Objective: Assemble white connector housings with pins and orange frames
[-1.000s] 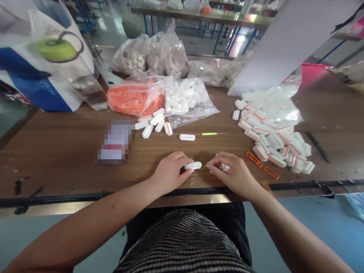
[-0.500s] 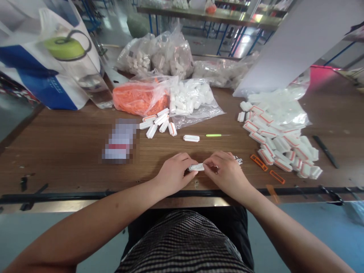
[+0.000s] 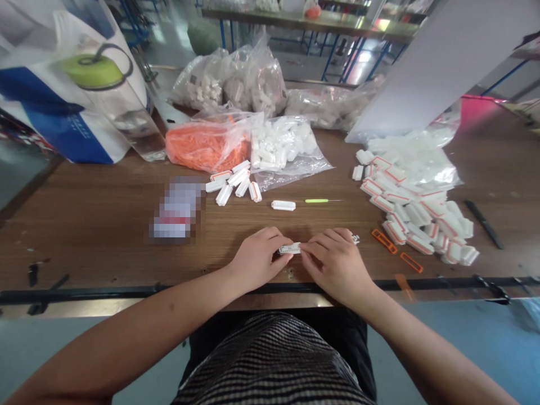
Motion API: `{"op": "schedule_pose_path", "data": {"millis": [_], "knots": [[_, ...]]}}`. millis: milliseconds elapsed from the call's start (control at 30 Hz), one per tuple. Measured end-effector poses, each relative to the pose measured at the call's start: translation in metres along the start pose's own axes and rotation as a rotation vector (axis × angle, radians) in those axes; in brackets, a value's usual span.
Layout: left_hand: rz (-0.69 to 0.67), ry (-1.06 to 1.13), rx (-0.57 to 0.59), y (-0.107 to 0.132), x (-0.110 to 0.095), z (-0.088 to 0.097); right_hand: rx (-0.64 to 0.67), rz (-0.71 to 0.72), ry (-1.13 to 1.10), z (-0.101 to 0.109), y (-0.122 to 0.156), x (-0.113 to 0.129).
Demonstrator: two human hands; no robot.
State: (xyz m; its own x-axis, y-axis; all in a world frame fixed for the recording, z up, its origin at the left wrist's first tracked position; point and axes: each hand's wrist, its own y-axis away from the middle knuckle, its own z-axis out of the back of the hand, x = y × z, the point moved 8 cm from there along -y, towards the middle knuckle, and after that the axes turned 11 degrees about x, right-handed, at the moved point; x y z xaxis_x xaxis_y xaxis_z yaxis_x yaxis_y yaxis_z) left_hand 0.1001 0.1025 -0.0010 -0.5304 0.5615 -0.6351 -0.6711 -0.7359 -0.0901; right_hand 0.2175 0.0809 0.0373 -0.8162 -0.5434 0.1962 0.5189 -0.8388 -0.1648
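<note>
A small white piece lies long ways between the two hands, just above the worktop and near its front edge. It has tiny dark marks on top. The left hand holds its left end with the fingers curled over. The right hand comes in from the other side, with its fingers on the right end. The hands are close together, and both are closed on the piece.

A tiny white bit pokes out just past the right hand's fingers. It is too small to tell what it is. Farther right of the piece are two orange frames, and past them is a big heap of white parts with orange edges. A black strip lies beyond the heap.

Straight ahead of the piece, one white part lies alone, with a thin green-handled pick just to its right. Ahead and to the left is a small group of white parts, beside a blurred patch. Behind them, a clear bag of white parts touches a bag of orange bits.
</note>
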Motion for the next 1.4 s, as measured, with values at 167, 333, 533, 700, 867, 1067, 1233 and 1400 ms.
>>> {"op": "schedule_pose_path", "data": {"millis": [167,333,533,700,867,1067,1233,1400], "knots": [[-0.007,0.003,-0.008,0.000,0.000,0.002,0.011,0.002,0.013,-0.003,-0.002,0.005],[-0.011,0.001,-0.020,0.000,-0.001,0.004,-0.059,-0.270,-0.152,0.010,0.030,-0.057],[-0.026,-0.018,-0.024,-0.001,0.000,0.003,0.093,-0.558,-0.253,0.006,0.082,-0.127],[-0.033,-0.018,-0.030,-0.001,-0.001,0.003,0.154,-0.635,-0.384,-0.005,0.086,-0.135],[-0.032,-0.023,-0.037,-0.001,-0.002,0.004,0.195,-0.615,-0.295,-0.001,0.076,-0.131],[-0.034,-0.012,-0.032,0.000,-0.003,0.003,0.153,-0.669,-0.391,-0.002,0.077,-0.128],[-0.001,-0.003,-0.030,-0.001,-0.001,0.002,0.087,-0.373,-0.588,-0.003,0.031,-0.069],[-0.001,0.001,-0.011,-0.001,-0.001,0.001,0.109,-0.167,-0.471,-0.010,-0.007,-0.027]]}}
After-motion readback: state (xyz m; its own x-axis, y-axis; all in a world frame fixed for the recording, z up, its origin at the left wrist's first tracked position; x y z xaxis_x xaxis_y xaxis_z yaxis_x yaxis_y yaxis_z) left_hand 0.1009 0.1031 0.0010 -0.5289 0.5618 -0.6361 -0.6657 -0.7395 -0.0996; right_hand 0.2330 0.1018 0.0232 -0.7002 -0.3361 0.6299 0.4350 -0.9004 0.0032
